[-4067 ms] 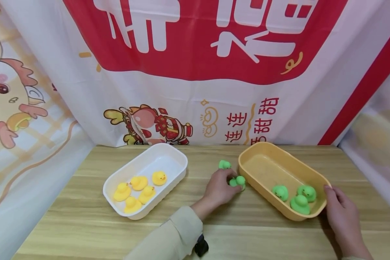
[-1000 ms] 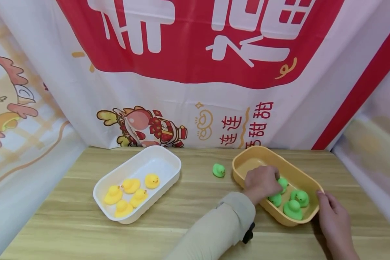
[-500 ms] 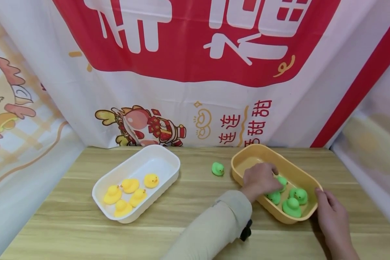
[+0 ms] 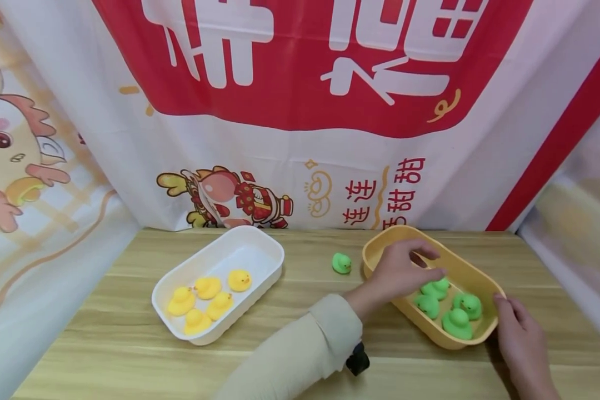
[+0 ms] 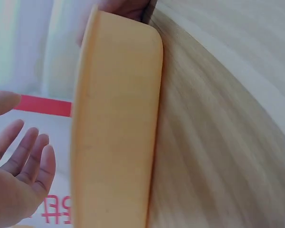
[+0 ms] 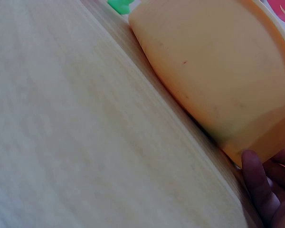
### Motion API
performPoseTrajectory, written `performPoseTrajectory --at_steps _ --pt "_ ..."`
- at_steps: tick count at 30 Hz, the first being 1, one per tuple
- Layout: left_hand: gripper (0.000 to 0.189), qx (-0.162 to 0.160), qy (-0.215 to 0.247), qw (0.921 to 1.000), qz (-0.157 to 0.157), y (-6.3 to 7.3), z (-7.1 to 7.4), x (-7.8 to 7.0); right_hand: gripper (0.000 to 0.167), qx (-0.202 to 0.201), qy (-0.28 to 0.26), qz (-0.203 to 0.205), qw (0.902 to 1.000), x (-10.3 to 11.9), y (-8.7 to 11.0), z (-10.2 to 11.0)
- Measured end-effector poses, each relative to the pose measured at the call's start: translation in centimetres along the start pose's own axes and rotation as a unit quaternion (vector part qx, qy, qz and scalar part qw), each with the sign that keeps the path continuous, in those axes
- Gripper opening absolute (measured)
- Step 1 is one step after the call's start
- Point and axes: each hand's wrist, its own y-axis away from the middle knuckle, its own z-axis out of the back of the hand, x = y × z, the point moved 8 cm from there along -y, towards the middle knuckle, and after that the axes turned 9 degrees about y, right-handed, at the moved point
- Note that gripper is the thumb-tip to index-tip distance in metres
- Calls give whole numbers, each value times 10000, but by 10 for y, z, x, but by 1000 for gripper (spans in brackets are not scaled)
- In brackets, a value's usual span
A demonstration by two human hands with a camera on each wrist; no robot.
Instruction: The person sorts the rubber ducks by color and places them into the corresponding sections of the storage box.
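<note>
My left hand [image 4: 405, 269] hovers over the orange tub [image 4: 455, 264], its fingers spread and holding nothing. In the left wrist view the same hand [image 5: 19, 180] shows loosely bent fingers beside the tub's wall. Several green rubber ducks [image 4: 457, 324] sit in the tub, gathered toward its near right end. My right hand [image 4: 525, 339] holds that end by the rim, thumb on the edge; its other fingers are partly hidden. One more green duck [image 4: 341, 263] stands on the table, just left of the tub.
A white tub [image 4: 167, 305] with several yellow rubber ducks [image 4: 220, 304] stands on the left of the wooden table [image 4: 300, 328]. A printed cloth [image 4: 300, 128] hangs behind the table's back edge, with more cloth at both sides.
My left hand has carried a green duck from the table into the orange tub, let go of it and risen slightly with fingers opened. My right hand has stayed on the rim.
</note>
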Motion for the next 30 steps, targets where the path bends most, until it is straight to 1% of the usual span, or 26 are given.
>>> performPoseTrajectory --at_steps 4,7,10,13,17,21,23,28,30 --pt "18 110 -8 9998 -143 12 5 -12 69 -55 70 -1 10000 -2 1 2" --pt "17 130 55 9996 -226 19 12 -18 70 -44 52 -7 10000 -3 1 3" --pt "16 151 102 9995 -255 25 22 -21 68 -127 85 -62 9999 -2 1 3" --pt "16 163 176 9995 -204 30 35 -23 68 -160 114 -74 9998 -1 1 2" --pt "17 86 357 9993 -93 37 55 -21 68 -150 132 -51 9998 0 1 2" --pt "20 -15 326 9994 -97 42 76 -17 67 -176 173 -46 9997 2 1 2" --pt "23 -88 253 9996 -85 43 86 -13 68 -119 162 -23 9998 2 2 1" --pt "22 -428 223 9988 27 46 109 -1 70 -43 153 -22 9999 1 1 1" --pt "21 -563 250 9981 60 46 117 5 69 -90 191 -13 9998 0 1 1"
